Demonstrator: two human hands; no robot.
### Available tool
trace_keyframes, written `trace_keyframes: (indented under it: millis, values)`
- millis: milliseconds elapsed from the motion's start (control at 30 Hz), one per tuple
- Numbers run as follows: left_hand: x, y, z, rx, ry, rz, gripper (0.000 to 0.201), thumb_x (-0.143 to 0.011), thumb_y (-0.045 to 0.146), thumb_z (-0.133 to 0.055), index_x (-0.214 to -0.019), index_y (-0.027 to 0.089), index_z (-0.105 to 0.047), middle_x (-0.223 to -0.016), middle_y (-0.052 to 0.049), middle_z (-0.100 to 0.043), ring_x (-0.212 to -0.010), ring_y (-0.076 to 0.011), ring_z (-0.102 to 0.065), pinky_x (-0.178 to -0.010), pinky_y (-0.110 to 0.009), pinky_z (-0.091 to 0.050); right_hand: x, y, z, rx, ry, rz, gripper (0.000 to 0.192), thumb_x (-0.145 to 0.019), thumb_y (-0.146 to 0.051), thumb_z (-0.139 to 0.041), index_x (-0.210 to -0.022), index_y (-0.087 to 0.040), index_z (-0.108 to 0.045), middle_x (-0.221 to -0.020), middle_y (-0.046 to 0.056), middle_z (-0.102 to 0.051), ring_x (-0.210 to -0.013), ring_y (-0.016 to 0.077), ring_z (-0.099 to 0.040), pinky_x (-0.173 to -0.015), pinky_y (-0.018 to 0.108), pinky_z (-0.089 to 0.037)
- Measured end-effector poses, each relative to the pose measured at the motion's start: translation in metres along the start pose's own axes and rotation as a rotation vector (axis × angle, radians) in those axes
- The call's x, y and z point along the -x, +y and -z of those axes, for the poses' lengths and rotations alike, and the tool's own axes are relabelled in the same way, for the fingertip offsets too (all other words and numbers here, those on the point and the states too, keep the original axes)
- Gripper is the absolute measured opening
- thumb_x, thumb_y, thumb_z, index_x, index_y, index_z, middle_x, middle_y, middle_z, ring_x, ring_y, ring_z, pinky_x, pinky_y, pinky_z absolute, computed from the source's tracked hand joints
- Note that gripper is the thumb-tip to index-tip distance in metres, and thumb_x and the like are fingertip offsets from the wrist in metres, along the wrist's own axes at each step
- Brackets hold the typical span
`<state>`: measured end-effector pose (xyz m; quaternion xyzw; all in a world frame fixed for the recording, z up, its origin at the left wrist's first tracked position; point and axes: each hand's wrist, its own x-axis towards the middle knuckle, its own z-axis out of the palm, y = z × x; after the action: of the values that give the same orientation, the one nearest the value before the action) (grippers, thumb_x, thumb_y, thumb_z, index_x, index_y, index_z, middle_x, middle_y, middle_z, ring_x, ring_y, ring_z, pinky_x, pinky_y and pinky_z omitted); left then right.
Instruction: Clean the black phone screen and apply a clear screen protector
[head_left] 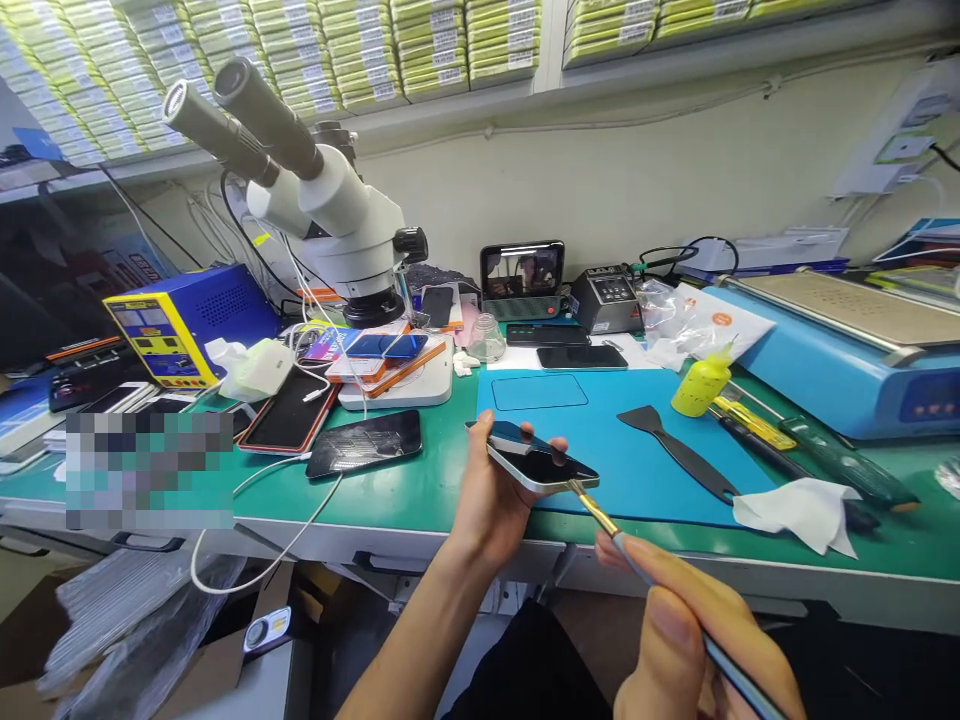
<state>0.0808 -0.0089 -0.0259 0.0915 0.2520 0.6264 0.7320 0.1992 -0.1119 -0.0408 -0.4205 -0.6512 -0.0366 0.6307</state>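
A smartphone [536, 462] with a dark glossy screen and a silver frame rests in my left hand [491, 500], whose fingers wrap round it from below. It is held tilted over the front part of the blue mat [660, 490]. My right hand [697, 640] grips a slim brush [600, 515] with a blue-grey handle and a brass-coloured ferrule. The brush tip meets the phone's near bottom edge. On the mat, to the right of the phone, lies a black flat spatula [679, 450]. A phone with a cracked screen [365, 445] lies to the left, beside a white cable.
A microscope [337, 220] towers at the back left beside a blue-yellow power supply [187, 320]. On the right are a yellow bottle [701, 385], a green-handled screwdriver [844, 460], a white tissue [799, 512] and a blue machine [832, 350]. A white cable [251, 585] droops over the bench's front edge.
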Motion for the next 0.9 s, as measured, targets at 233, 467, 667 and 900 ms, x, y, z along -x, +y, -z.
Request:
trace_keyframes:
  millis: [233,467,667,900]
  values:
    - [0.002,-0.001,0.0,-0.002,0.018,-0.004,0.024,-0.095,0.042,-0.076,-0.099,0.024,-0.06,-0.094,-0.001,-0.07,-0.084,-0.0256,-0.08,-0.078,-0.041,-0.067,-0.001,-0.012,-0.012,-0.037,0.148,-0.03,0.031,-0.097,0.002,-0.063,-0.12,-0.016,-0.075,-0.1,0.006,-0.082,-0.092,0.0209,-0.081,-0.078,0.033,-0.067]
    - [0.003,0.0,-0.001,-0.017,0.024,-0.01,0.03,-0.09,0.04,-0.08,-0.099,0.025,-0.057,-0.094,-0.001,-0.07,-0.083,-0.0252,-0.079,-0.077,-0.04,-0.067,-0.004,-0.01,-0.011,-0.021,0.149,-0.022,0.03,-0.096,0.0,-0.064,-0.119,-0.016,-0.075,-0.1,0.007,-0.082,-0.092,0.0222,-0.082,-0.076,0.033,-0.069]
    - [0.003,0.0,-0.001,-0.022,0.012,-0.017,0.029,-0.09,0.039,-0.08,-0.098,0.025,-0.056,-0.094,-0.001,-0.07,-0.082,-0.0256,-0.079,-0.071,-0.037,-0.066,-0.004,-0.009,-0.011,-0.025,0.134,0.002,0.03,-0.097,0.002,-0.063,-0.119,-0.015,-0.074,-0.1,0.007,-0.082,-0.092,0.0206,-0.082,-0.076,0.032,-0.069]
    - [0.003,-0.001,0.0,-0.019,0.006,-0.018,0.028,-0.09,0.041,-0.079,-0.099,0.024,-0.058,-0.095,-0.001,-0.069,-0.085,-0.0252,-0.079,-0.075,-0.04,-0.067,-0.004,-0.009,-0.01,0.009,0.143,-0.007,0.03,-0.096,0.002,-0.063,-0.118,-0.015,-0.074,-0.1,0.006,-0.082,-0.092,0.0202,-0.082,-0.078,0.03,-0.069]
